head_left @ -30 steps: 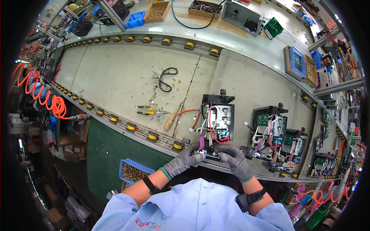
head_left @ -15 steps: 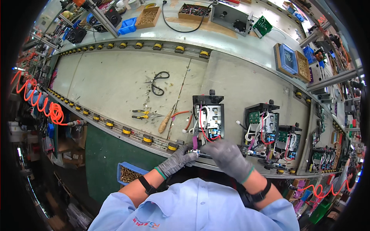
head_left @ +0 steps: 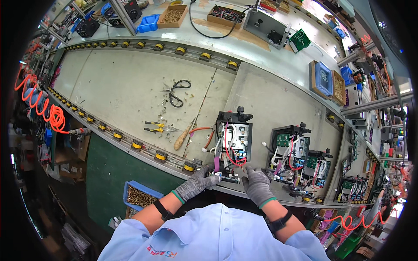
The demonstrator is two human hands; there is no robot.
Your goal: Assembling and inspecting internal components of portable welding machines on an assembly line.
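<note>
An open black-framed electrical unit [head_left: 235, 141] with white and red wires stands on the bench before me. From its near side a purple ribbon cable [head_left: 217, 163] runs to a small black panel [head_left: 229, 177] with white connectors, at the bench's front edge. My left hand [head_left: 196, 183], in a grey glove, grips this panel by its left end. At the panel's right end is my gloved right hand [head_left: 257, 185], finger and thumb drawn together near the unit's lower wires. Whatever sits between those fingertips is too small to make out.
Two similar units [head_left: 289, 150] [head_left: 318, 167] stand to the right. Yellow-handled pliers [head_left: 160, 127], black scissors [head_left: 177, 93] and a tool with a wooden handle [head_left: 182, 140] lie left, among scattered bits. A blue bin of screws [head_left: 141, 195] sits below the roller rail [head_left: 161, 155].
My right hand, blurred and raised over the panel before, has moved right and down to the panel's right end. My left hand keeps its hold. The whole view has shifted slightly.
</note>
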